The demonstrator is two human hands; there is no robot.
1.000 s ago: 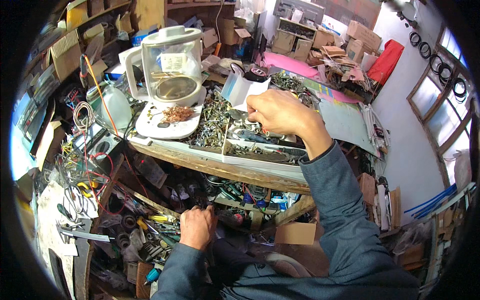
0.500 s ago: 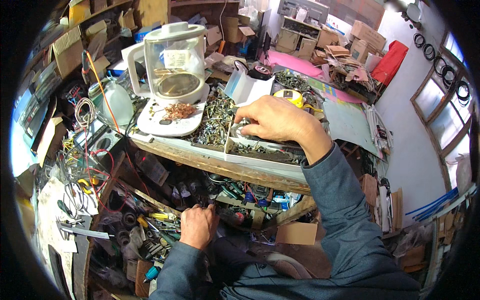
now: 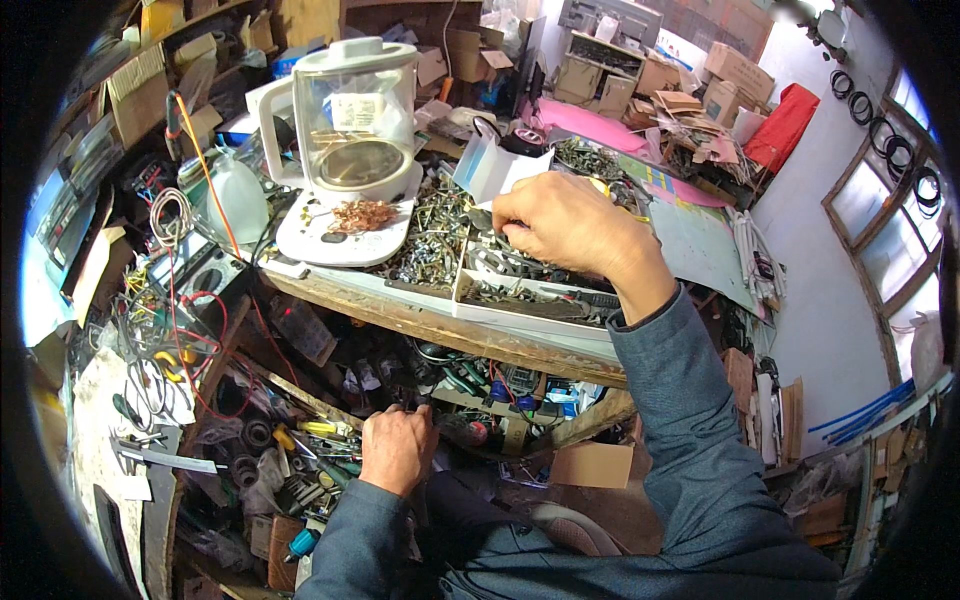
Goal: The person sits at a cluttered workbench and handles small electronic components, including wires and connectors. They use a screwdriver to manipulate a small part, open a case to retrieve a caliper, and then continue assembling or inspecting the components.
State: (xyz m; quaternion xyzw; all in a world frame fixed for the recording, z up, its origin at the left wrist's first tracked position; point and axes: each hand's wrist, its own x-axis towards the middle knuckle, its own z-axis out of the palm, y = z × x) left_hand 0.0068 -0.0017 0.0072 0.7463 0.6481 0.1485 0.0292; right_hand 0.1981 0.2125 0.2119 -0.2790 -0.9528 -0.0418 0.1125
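Note:
My right hand is over a white open box of small metal parts on the bench. Its fingers are curled and pressed together; whatever they pinch is hidden or too small to name. Left of the box lies a heap of screws and small hardware. My left hand is low in front of the bench, above my lap, with its fingers closed. A small dark bit shows at its fingertips, of a kind I cannot make out.
A glass kettle with white lid and handle stands on a white base, with copper-coloured scraps in front. A multimeter with leads sits left. Tools crowd below. A pale board lies right.
My right hand has lifted slightly and shifted right over the box, its fingers drawn closer together. The left hand stays nearly in place. The whole view has shifted a little.

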